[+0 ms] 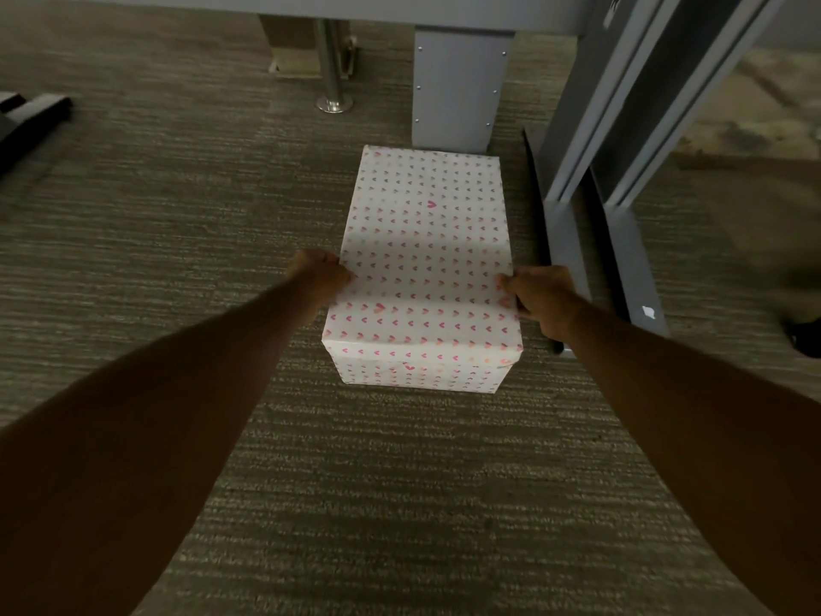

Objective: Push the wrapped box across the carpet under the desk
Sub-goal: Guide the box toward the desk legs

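A box wrapped in white paper with small pink hearts [426,260] lies lengthwise on the striped grey-green carpet [177,215]. Its far end touches or nearly touches the grey desk leg [457,86]. The grey desk top [400,6] runs along the upper edge of the view. My left hand [320,271] grips the box's left side, thumb on the top edge. My right hand [537,295] grips the right side in the same way. Both arms reach forward from the lower corners.
A round metal post with a floor flange [333,100] stands left of the desk leg, with a cardboard box [293,46] behind it. Grey frame panels and their feet [622,242] stand close on the right. A black object [31,113] lies at far left.
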`<state>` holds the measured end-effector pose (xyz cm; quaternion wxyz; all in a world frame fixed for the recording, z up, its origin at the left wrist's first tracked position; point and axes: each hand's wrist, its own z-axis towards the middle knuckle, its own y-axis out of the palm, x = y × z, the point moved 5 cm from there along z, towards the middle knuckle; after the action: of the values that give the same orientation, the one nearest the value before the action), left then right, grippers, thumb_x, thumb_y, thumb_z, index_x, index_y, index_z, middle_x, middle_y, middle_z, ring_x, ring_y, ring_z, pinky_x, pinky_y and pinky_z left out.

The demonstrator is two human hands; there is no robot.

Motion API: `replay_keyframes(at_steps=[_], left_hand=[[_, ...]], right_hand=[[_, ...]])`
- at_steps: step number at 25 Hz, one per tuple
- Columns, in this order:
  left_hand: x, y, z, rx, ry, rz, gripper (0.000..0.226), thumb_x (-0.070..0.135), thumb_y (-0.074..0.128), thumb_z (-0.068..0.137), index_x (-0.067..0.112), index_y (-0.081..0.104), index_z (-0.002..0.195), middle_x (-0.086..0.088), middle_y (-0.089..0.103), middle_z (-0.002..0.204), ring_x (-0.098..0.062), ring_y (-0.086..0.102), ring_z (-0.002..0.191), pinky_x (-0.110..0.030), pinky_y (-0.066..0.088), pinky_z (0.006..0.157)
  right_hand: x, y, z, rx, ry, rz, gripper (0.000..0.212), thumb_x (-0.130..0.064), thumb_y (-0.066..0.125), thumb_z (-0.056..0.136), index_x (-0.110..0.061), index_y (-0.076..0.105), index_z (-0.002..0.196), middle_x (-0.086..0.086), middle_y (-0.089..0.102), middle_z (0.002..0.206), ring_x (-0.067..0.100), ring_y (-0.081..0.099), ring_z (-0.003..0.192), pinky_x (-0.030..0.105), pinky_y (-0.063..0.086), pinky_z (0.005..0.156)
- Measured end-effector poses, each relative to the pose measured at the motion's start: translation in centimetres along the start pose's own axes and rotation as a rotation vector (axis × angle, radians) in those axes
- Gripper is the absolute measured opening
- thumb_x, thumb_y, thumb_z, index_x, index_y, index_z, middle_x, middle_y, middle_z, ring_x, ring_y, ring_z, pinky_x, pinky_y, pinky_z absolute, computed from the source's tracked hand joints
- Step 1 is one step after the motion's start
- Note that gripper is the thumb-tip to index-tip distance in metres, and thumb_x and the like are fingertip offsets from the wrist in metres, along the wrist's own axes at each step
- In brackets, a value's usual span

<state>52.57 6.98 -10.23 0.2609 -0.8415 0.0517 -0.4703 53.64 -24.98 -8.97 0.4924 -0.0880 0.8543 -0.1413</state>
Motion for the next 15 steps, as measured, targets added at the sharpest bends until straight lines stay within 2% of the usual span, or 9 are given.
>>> replay_keyframes(at_steps=[1,3,4,5,6,7,10,13,15], left_hand=[[0.1,-0.1,-0.2,0.009,0.014,0.024,0.004,0.016,0.066,0.088,0.016,0.064,0.092,-0.013,0.068,0.109,-0.024,0.065,0.086,-0.037,0.057,0.070],[0.6,-0.3,-0.9,0.052,0.071,0.143,0.038,0.026,0.070,0.084,0.015,0.059,0.119,-0.014,0.064,0.120,-0.026,0.065,0.095,-0.037,0.057,0.069],[1.0,-0.4,-1.2,0.091,0.141,0.245,0.056,0.032,0.071,0.083,0.015,0.051,0.132,-0.016,0.058,0.130,-0.031,0.063,0.106,-0.040,0.058,0.074],[1.6,-0.4,-1.5,0.138,0.240,0.363,0.070,0.038,0.071,0.081,0.015,0.043,0.141,-0.017,0.050,0.140,-0.036,0.056,0.119,-0.047,0.056,0.085],[2.3,-0.3,-2.0,0.182,0.347,0.478,0.080,0.045,0.070,0.080,0.015,0.036,0.146,-0.017,0.043,0.148,-0.039,0.047,0.131,-0.052,0.050,0.097],[3.3,-0.4,-2.6,0.221,0.440,0.568,0.086,0.050,0.068,0.079,0.016,0.031,0.149,-0.017,0.036,0.153,-0.040,0.037,0.139,-0.055,0.042,0.104],[6.4,-0.8,-3.9,0.284,0.646,0.730,0.096,0.062,0.064,0.076,0.020,0.023,0.151,-0.018,0.031,0.156,-0.040,0.028,0.144,-0.055,0.031,0.111],[8.8,-1.1,-4.5,0.303,0.794,0.866,0.105,0.070,0.056,0.076,0.018,0.010,0.155,-0.019,0.015,0.164,-0.038,0.013,0.151,-0.052,0.013,0.120],[9.6,-1.3,-4.8,0.309,0.828,0.906,0.109,0.073,0.052,0.077,0.017,0.001,0.156,-0.019,0.004,0.165,-0.036,0.003,0.152,-0.049,0.003,0.121]], right_hand=[[0.0,0.0,-0.1,-0.009,-0.017,-0.024,0.031,-0.019,0.073,0.089,-0.002,0.066,0.113,0.015,0.072,0.111,0.024,0.073,0.093,0.039,0.061,0.085],[-0.6,0.1,-0.5,0.002,-0.096,-0.153,0.034,-0.030,0.073,0.089,-0.005,0.067,0.112,0.013,0.074,0.105,0.019,0.074,0.084,0.037,0.062,0.079],[-1.2,0.1,-0.9,0.042,-0.167,-0.271,0.038,-0.038,0.070,0.090,-0.008,0.066,0.114,0.010,0.074,0.099,0.017,0.073,0.079,0.035,0.061,0.075],[-2.0,0.1,-1.4,0.102,-0.259,-0.405,0.044,-0.046,0.066,0.092,-0.010,0.064,0.117,0.008,0.073,0.095,0.017,0.072,0.077,0.037,0.061,0.075],[-2.9,0.2,-1.8,0.167,-0.358,-0.535,0.051,-0.052,0.062,0.092,-0.010,0.062,0.121,0.010,0.073,0.100,0.022,0.072,0.083,0.040,0.061,0.080],[-3.8,0.4,-2.1,0.217,-0.450,-0.645,0.060,-0.057,0.059,0.091,-0.009,0.057,0.128,0.015,0.070,0.112,0.029,0.070,0.098,0.044,0.058,0.089],[-6.3,1.4,-3.0,0.276,-0.640,-0.937,0.089,-0.067,0.053,0.088,-0.010,0.031,0.153,0.022,0.040,0.154,0.040,0.038,0.142,0.053,0.036,0.114],[-8.3,2.0,-3.6,0.282,-0.722,-1.099,0.103,-0.075,0.042,0.087,-0.011,0.008,0.160,0.019,0.010,0.169,0.036,0.009,0.156,0.052,0.010,0.126],[-8.9,2.1,-3.9,0.283,-0.744,-1.159,0.106,-0.078,0.035,0.087,-0.012,-0.001,0.161,0.018,-0.003,0.170,0.035,-0.003,0.156,0.052,0.004,0.126]])
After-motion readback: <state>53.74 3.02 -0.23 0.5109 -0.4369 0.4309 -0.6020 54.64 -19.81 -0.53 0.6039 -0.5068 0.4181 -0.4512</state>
